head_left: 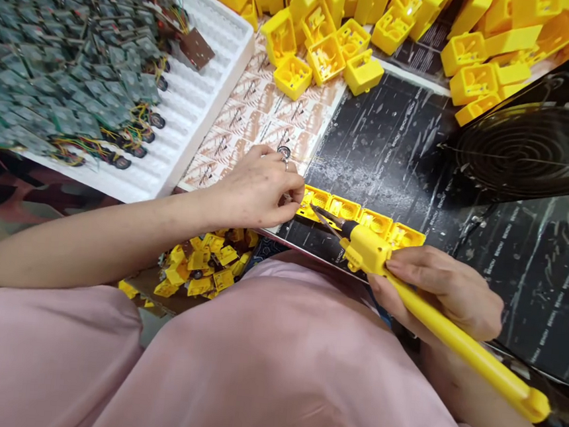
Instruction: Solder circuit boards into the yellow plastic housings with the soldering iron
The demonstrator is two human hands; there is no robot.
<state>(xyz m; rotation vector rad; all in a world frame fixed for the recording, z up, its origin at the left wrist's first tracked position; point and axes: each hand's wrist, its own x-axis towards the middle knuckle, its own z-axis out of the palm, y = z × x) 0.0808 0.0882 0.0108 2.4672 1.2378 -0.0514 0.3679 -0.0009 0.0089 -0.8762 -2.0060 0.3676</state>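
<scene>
- head view: soldering step judged in hand; yellow plastic soldering iron with a dark metal tip point(434, 323) gripped in right hand point(444, 295), fingers wrapped tight around the handle near its front block.
- left hand point(259, 188) resting at the left end of a row of four open yellow plastic housings point(363, 222), fingers pinched together on something too small to tell, perhaps a wire.
- row lying along the near edge of the black scuffed desk mat point(409, 158), just above the pink-clothed lap point(271, 365).
- iron's long axis running diagonally, lower right to upper left; tip pointing up-left toward the first housing, hovering just over it beside the left fingertips.
- next move judged to need a steady, small lowering of the tip into the housing, clear of the fingertips.
- beyond: loose heap of yellow housings point(330, 38), white foam tray point(194, 106) of green circuit boards with coloured wires point(64, 54), black wire-grille fan point(534, 149).
</scene>
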